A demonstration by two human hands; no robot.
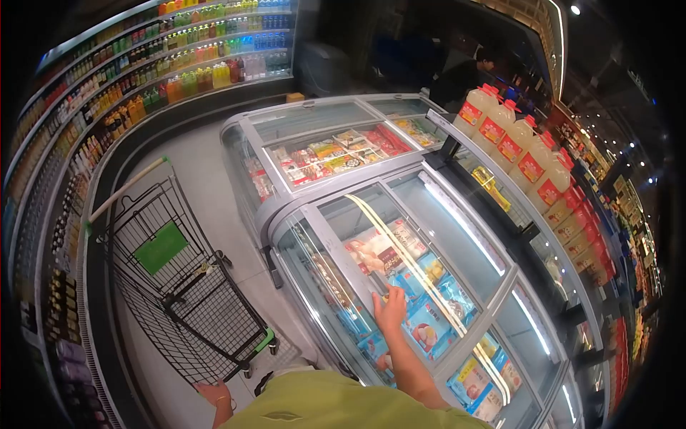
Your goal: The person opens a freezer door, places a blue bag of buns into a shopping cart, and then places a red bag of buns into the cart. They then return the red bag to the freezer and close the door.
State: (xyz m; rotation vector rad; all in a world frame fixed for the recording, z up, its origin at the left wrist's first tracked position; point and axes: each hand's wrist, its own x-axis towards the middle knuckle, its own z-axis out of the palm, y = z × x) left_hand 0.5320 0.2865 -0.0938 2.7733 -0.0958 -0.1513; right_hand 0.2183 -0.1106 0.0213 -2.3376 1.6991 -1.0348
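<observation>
My right hand [390,309] rests on the near edge of a closed glass freezer lid [357,204], fingers stretched over the glass and frame. Beneath the glass lie frozen food bags: a white-and-pink bag [384,250] and several blue bags [427,325]. Low at the left, my left hand [213,392] is at the near end of a wire shopping cart [193,322], its fingers closed at the basket rim. The cart looks bare inside, with a green panel [161,248] and a pale handle [127,189] at its far end.
Curved drink shelves [157,71] line the left and back. Another freezer section [336,154] with packs stands beyond. Large red-capped jugs [511,143] stand on a shelf above the freezers at right. A person [464,79] is in the dark background. Grey floor [207,154] runs between shelves and freezers.
</observation>
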